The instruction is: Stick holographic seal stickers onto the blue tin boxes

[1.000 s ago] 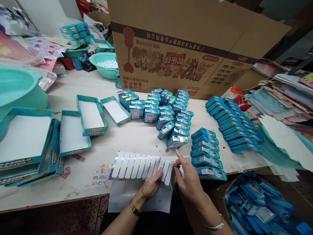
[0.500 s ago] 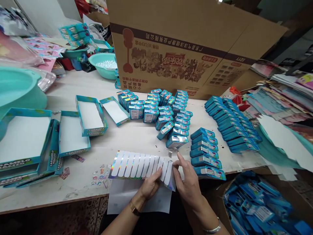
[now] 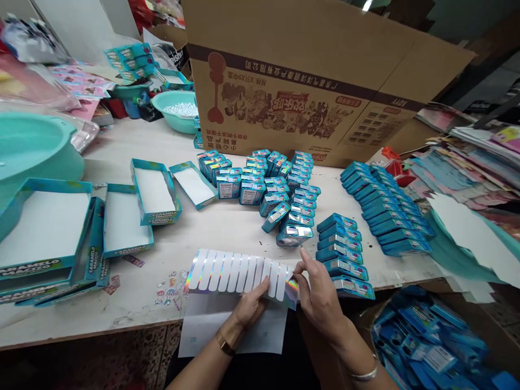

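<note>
A shiny holographic sticker sheet [image 3: 231, 271] with a row of white rounded strips is held level over the table's front edge. My left hand [image 3: 249, 306] grips its lower edge, thumb on top and fingers beneath. At the sheet's right end, my right hand [image 3: 319, 292] pinches the rainbow-coloured edge between thumb and fingers; whether a strip is lifting there is too small to tell. Below the sheet hangs a plain white paper [image 3: 233, 330]. Just beyond my right hand stand small blue boxes [image 3: 294, 235], with a short row of blue boxes [image 3: 345, 268] to its right.
Open teal trays [image 3: 128, 222] lie at left near a large teal basin [image 3: 36, 143]. A big cardboard carton [image 3: 284, 81] stands at the back. More blue boxes [image 3: 385, 216] line the right side; a carton below holds many blue packs [image 3: 430, 336]. Loose stickers [image 3: 164, 297] lie at front left.
My right hand has shifted slightly right and its raised index finger has curled in. The sheet's right end has moved a little to the right with it. My left hand keeps its grip.
</note>
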A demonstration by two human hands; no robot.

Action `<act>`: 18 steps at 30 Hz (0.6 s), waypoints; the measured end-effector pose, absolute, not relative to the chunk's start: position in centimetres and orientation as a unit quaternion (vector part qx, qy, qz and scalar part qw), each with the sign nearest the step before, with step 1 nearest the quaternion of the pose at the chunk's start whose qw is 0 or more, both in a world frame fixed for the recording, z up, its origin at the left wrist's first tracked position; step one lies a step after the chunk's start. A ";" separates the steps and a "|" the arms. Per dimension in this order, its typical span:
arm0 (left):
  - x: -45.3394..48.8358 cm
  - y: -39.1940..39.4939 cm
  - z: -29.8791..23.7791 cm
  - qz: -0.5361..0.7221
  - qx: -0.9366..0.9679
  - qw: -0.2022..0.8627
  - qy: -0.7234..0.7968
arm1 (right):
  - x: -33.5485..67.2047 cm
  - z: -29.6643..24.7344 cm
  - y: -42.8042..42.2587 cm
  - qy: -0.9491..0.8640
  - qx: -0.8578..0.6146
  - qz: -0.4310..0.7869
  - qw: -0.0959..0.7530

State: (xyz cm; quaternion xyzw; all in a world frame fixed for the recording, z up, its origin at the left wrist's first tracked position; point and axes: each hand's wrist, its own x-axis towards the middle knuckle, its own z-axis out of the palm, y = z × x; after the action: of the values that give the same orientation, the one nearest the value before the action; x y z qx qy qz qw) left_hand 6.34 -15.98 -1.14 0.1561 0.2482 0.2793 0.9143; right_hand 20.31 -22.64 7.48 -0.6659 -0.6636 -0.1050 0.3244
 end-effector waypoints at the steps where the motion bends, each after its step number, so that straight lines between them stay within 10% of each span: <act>1: 6.4 -16.1 -1.2 0.276 0.150 0.916 0.250 | 20.4 8.1 -22.8 -0.667 -0.659 -0.113 0.327; 13: 3.1 -4.8 5.4 0.390 0.134 0.793 0.448 | 25.3 17.1 -25.6 -0.518 -0.743 -0.163 0.391; 18: 2.8 -6.0 8.7 0.215 0.181 0.902 0.329 | 27.6 17.2 -26.0 -0.485 -0.741 -0.149 0.440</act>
State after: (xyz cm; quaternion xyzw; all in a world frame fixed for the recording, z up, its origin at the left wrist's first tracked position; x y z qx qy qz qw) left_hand 2.80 -5.96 8.66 0.1811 0.3289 0.2146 0.9017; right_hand 27.62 -26.02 17.24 -0.7407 -0.4850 -0.1489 0.4403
